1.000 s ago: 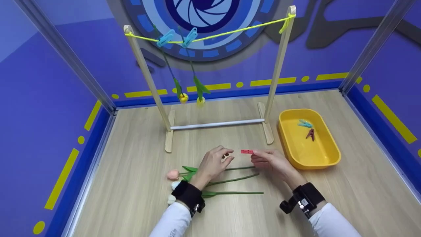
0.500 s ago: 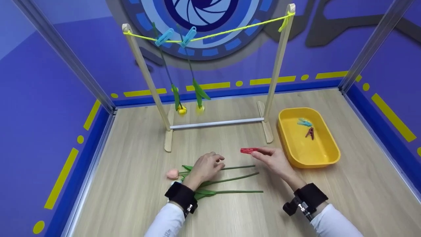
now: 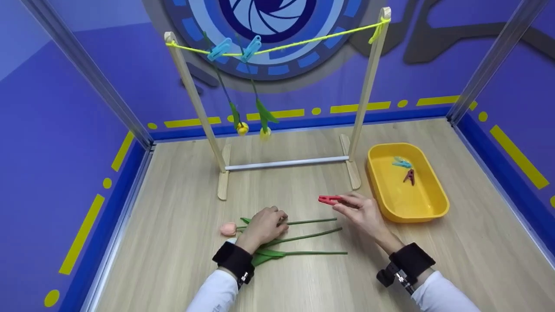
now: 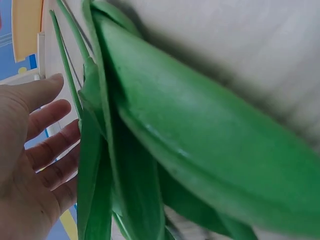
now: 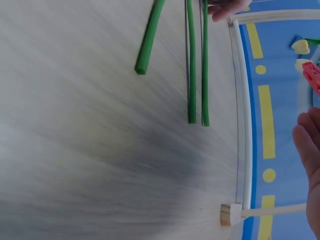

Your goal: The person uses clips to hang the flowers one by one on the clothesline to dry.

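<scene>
My left hand (image 3: 262, 226) reaches down over artificial tulips lying on the table, its loosely bent fingers right at the stem of the pink tulip (image 3: 227, 229). In the left wrist view the fingers are spread beside big green leaves (image 4: 200, 130), with nothing gripped. Two more stems lie nearer me: the middle stem (image 3: 312, 236) and the front stem (image 3: 316, 253); their blooms are mostly hidden by my left arm. My right hand (image 3: 363, 216) pinches a red clothespin (image 3: 329, 199) by one end, held above the table past the stem ends.
A wooden rack (image 3: 364, 95) holds a yellow string (image 3: 312, 41). Two blue clothespins (image 3: 220, 49) clip two yellow tulips (image 3: 242, 128) upside down on it. The yellow bin (image 3: 407, 208) at right contains a blue clothespin (image 3: 402, 162) and a dark red clothespin (image 3: 409, 177).
My left hand has moved left and down, away from the red clothespin and onto the pink tulip's stem. My right hand keeps the clothespin in nearly the same place, turned slightly.
</scene>
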Tool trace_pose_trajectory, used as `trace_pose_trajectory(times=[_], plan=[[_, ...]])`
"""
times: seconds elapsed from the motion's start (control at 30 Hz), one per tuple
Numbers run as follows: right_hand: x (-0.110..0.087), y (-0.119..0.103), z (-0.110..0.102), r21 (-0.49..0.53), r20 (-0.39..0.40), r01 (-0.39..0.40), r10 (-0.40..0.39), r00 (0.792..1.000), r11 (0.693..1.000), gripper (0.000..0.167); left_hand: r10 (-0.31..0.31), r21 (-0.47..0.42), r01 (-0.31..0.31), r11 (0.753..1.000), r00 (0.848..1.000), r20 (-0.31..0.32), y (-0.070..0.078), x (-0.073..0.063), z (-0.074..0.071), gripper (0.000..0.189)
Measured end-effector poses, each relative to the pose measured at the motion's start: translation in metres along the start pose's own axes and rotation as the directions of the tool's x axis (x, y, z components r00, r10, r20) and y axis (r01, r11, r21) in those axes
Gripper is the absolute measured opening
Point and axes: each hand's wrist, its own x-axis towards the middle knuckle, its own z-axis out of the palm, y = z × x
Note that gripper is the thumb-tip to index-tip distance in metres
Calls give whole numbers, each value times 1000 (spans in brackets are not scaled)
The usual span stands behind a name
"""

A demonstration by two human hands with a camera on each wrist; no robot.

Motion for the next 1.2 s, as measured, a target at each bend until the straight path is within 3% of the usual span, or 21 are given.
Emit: trace_pose_trajectory(times=[0.13, 0.27, 0.43, 0.6, 0.73, 1.0, 1.1, 1.2], plan=[[0, -11, -2, -10, -36, 109, -109, 993, 994, 22, -1, 26, 1, 1000, 1000, 3, 1, 0, 1, 25], [0, -6, -1, -19, -66, 222, -223, 973, 975, 24, 47, 149, -44, 988, 999, -14, 3, 0, 3, 22], [1, 15, 3, -54, -88, 329, -333, 939, 943, 27, 125, 349, -114, 930, 992, -8, 6, 3, 7, 19], [1, 31, 4, -130, -88, 407, -420, 903, 904, 28, 159, 429, -141, 892, 987, -6, 9, 5, 8, 18], [0, 33, 3, -149, -66, 434, -447, 892, 889, 24, 188, 453, -161, 877, 982, -14, 10, 7, 9, 15], [-1, 34, 2, -150, -62, 433, -445, 893, 889, 21, 237, 519, -181, 835, 970, -43, 13, 10, 15, 13], [-1, 34, 2, -144, -62, 422, -434, 899, 895, 21, 213, 548, -153, 822, 976, -47, 19, 10, 19, 14], [-2, 35, 2, -140, -60, 414, -425, 903, 899, 21, 159, 554, -116, 824, 987, -30, 26, 10, 23, 11]])
